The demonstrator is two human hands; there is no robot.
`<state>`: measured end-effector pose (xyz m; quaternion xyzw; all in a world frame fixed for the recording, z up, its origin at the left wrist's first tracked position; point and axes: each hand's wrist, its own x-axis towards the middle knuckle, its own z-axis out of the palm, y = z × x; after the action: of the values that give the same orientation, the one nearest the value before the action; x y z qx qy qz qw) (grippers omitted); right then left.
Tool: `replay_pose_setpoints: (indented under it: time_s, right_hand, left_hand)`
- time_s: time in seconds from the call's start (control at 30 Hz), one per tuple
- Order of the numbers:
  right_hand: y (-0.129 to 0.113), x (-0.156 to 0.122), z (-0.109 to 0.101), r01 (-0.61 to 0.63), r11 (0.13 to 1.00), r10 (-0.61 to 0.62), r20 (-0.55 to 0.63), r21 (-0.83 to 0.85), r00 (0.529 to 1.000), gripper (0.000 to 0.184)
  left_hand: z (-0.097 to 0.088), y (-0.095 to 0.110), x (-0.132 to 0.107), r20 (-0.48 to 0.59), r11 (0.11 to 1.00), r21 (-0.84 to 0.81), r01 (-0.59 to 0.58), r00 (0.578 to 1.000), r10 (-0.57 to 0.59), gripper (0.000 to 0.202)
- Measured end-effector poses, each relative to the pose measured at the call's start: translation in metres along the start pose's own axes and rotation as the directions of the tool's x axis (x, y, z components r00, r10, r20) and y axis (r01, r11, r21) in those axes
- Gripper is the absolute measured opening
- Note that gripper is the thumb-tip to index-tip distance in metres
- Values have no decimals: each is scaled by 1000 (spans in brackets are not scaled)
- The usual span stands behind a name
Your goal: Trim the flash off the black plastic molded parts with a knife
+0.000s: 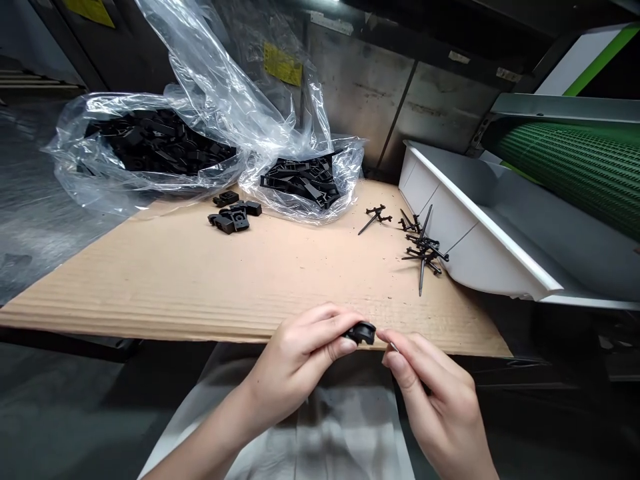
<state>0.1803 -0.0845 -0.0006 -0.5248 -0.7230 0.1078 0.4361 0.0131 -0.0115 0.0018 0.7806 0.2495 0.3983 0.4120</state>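
the likeliest trouble, i judge, is a drop: the black part (366, 333) sits by the near edge of the cardboard (190, 280), where my lap, under a pale cloth (325, 433), lies just below. if my thumb slackens on that smooth, curved surface, the part could roll off on the near side. the thin sliver (394, 347) between my right fingers looks riskier; it is so slight that a small twist could flick it away, and against the dark floor it might be hard to find. pressing the two together at a bad angle could also make either one skid.

my left hand (305, 347) is closed on the black part, thumb on the near side and fingers over the far side, leaving its right end bare. my right hand (435, 393) is pinched almost fully together, thumb against forefinger, with only a bit of the sliver showing; what shape the rest has, i cannot tell. my right forefinger's tip is just beside the part's bare end; whether they touch is unclear.
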Motion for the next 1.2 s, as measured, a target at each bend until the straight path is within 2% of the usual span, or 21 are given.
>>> replay_pose_setpoints:
  time_s: [0.13, 0.37, 0.47, 0.73, 0.83, 0.97, 1.03, 1.1, 1.2]
  right_hand:
    - [-2, 4, 1, -17, 1000, 18, 32, -18, 999, 22]
    - [-2, 3, 3, -76, 994, 77, 15, -78, 997, 16]
    - [-2, 1, 7, -74, 994, 71, -36, -80, 997, 16]
    - [1, 0, 21, 6, 989, -42, -237, -151, 971, 28]
    - [2, 2, 20, -55, 997, 40, -247, -56, 968, 23]
    - [4, 1, 15, -211, 959, 245, -182, 189, 952, 19]
    - [3, -1, 13, -268, 928, 312, -147, 258, 939, 17]
    - [1, -2, 9, -290, 927, 325, -121, 240, 938, 16]
    - [-4, -3, 4, -286, 949, 296, -62, 131, 953, 17]
  left_hand:
    - [0, 0, -1, -22, 1000, 6, 11, 1000, -11, 20]
    - [1, -2, -1, -4, 1000, 21, -5, 1000, 5, 21]
    - [0, -2, 1, 13, 1000, -1, -5, 1000, 5, 21]
    - [-4, 1, 1, 68, 989, -135, 55, 997, -47, 21]
    - [-5, 2, 0, 106, 984, -177, 21, 994, -2, 24]
    - [-5, 0, -1, 66, 983, -184, 1, 998, 11, 25]
    - [-4, -2, -2, 44, 985, -172, 7, 999, 1, 23]
    - [-2, -4, -2, 13, 990, -139, -18, 1000, 20, 23]
    - [1, -8, -3, -25, 989, -55, -137, 990, 136, 22]
